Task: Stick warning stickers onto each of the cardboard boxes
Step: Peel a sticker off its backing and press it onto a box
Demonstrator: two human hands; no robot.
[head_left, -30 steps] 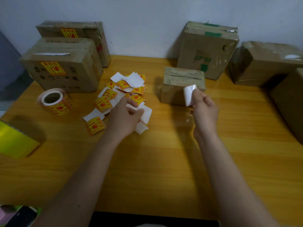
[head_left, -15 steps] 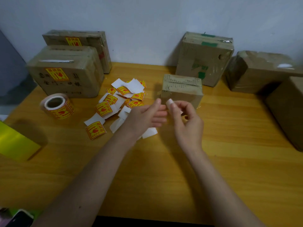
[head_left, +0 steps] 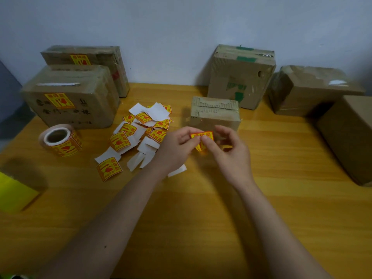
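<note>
Room: bare counter [head_left: 201,208] nearer the person than both hands.
Hands: left hand [head_left: 177,147] and right hand [head_left: 227,150] together pinch one warning sticker [head_left: 202,138], just before the small box [head_left: 215,115].
Boxes: six; two left of the hands already stickered.
Roll: one sticker roll [head_left: 61,139], far left.
Surface: wooden counter against a pale wall [head_left: 181,23].
</note>
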